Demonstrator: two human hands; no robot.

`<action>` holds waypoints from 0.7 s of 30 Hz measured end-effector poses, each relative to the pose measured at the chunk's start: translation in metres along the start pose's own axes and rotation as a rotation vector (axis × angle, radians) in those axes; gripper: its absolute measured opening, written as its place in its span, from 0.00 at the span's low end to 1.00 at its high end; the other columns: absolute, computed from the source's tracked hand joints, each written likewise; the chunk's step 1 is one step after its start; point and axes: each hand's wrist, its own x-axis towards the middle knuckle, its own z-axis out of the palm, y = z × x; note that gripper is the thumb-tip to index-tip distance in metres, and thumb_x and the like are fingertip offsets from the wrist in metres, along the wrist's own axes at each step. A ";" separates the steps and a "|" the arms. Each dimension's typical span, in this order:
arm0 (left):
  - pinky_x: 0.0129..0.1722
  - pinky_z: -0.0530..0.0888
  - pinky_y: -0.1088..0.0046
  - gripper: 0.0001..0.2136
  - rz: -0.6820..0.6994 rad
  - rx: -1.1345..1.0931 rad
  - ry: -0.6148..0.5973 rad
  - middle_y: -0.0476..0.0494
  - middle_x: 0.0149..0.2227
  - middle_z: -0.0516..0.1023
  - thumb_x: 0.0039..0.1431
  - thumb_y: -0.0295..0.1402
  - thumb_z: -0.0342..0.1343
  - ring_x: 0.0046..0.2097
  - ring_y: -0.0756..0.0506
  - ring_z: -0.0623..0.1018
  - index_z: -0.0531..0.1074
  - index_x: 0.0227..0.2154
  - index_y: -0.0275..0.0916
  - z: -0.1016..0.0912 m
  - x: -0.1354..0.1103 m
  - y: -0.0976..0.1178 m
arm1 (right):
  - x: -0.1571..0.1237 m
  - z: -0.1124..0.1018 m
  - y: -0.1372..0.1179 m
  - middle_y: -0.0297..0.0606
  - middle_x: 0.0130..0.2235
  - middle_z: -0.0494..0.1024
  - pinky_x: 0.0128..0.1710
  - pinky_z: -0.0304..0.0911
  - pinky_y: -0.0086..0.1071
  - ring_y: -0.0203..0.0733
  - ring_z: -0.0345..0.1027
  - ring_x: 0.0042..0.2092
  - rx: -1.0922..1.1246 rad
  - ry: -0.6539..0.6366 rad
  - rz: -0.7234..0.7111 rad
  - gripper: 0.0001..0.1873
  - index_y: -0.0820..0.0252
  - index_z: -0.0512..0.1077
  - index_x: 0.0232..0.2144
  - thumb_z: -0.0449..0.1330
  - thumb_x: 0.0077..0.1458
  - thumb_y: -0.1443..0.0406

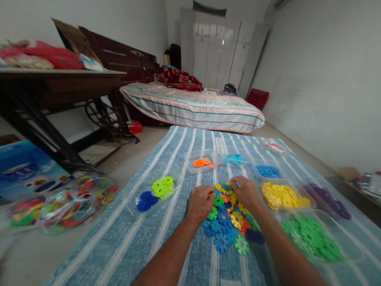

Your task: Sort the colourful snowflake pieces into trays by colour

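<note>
A mixed heap of notched plastic snowflake discs (pixel 224 218) in blue, yellow, orange, green and other colours lies on the striped cloth (pixel 160 238). At the heap's left edge, my left hand (pixel 201 203) is closed, with a bit of a yellow disc (pixel 210 194) showing at the fingertips. My right hand (pixel 246 192) reaches the far edge of the heap, its fingers pinched together and pointing down. Whatever is between those fingers is hidden. Right of this hand stands a clear box of yellow discs (pixel 282 195).
Clear boxes hold orange discs (pixel 203 163), light blue discs (pixel 235 159), blue discs (pixel 268 171), purple discs (pixel 327 198) and green discs (pixel 312 236). A tray at left has lime discs (pixel 163 186) and dark blue discs (pixel 147 201). Bagged pieces (pixel 70 206) lie beside the table.
</note>
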 end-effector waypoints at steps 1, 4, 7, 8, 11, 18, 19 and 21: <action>0.45 0.65 0.71 0.08 -0.002 0.002 -0.004 0.48 0.33 0.76 0.54 0.30 0.47 0.39 0.48 0.73 0.72 0.27 0.40 0.000 0.000 0.001 | -0.007 0.002 0.003 0.39 0.37 0.77 0.40 0.59 0.30 0.40 0.69 0.39 0.008 0.019 0.029 0.15 0.58 0.74 0.34 0.48 0.54 0.61; 0.45 0.65 0.71 0.08 -0.008 0.011 -0.002 0.48 0.32 0.76 0.54 0.29 0.47 0.39 0.48 0.73 0.71 0.27 0.40 -0.001 0.000 0.001 | -0.021 0.003 0.014 0.41 0.37 0.77 0.41 0.60 0.32 0.42 0.68 0.40 0.036 0.056 0.088 0.17 0.59 0.74 0.35 0.48 0.54 0.59; 0.45 0.65 0.70 0.08 -0.002 0.017 0.004 0.48 0.32 0.76 0.54 0.30 0.47 0.38 0.48 0.73 0.71 0.27 0.40 -0.001 0.001 0.000 | -0.028 0.003 0.026 0.42 0.36 0.77 0.40 0.60 0.34 0.43 0.69 0.39 0.083 0.066 0.124 0.18 0.60 0.74 0.35 0.48 0.54 0.58; 0.45 0.65 0.70 0.08 -0.002 0.017 0.006 0.48 0.32 0.76 0.54 0.30 0.47 0.38 0.48 0.73 0.71 0.27 0.40 -0.001 0.001 0.000 | -0.030 0.003 0.029 0.41 0.36 0.77 0.40 0.61 0.34 0.43 0.69 0.39 0.100 0.066 0.133 0.18 0.60 0.74 0.35 0.48 0.54 0.58; 0.45 0.66 0.71 0.08 -0.008 0.009 0.010 0.48 0.34 0.77 0.54 0.30 0.47 0.40 0.48 0.73 0.72 0.27 0.40 -0.002 0.001 -0.001 | -0.031 0.005 0.036 0.40 0.34 0.77 0.40 0.61 0.34 0.43 0.69 0.38 0.155 0.079 0.136 0.16 0.58 0.75 0.32 0.49 0.52 0.59; 0.45 0.66 0.70 0.09 -0.046 0.010 0.015 0.48 0.34 0.77 0.53 0.30 0.47 0.40 0.47 0.74 0.73 0.29 0.40 -0.003 0.003 0.002 | -0.030 0.002 0.040 0.38 0.32 0.76 0.38 0.61 0.33 0.41 0.68 0.36 0.346 0.113 0.180 0.15 0.58 0.75 0.29 0.50 0.52 0.58; 0.45 0.66 0.70 0.09 -0.055 0.011 0.014 0.48 0.35 0.77 0.53 0.30 0.47 0.41 0.47 0.74 0.73 0.29 0.40 -0.003 0.003 0.002 | -0.029 0.002 0.040 0.38 0.32 0.76 0.38 0.61 0.32 0.42 0.68 0.36 0.357 0.113 0.184 0.15 0.58 0.75 0.29 0.50 0.52 0.58; 0.45 0.66 0.70 0.09 -0.077 0.021 0.008 0.47 0.36 0.77 0.53 0.30 0.47 0.42 0.47 0.73 0.73 0.31 0.40 -0.003 0.004 0.002 | -0.028 0.001 0.041 0.38 0.31 0.76 0.38 0.61 0.33 0.42 0.68 0.36 0.368 0.102 0.193 0.15 0.58 0.75 0.28 0.51 0.51 0.58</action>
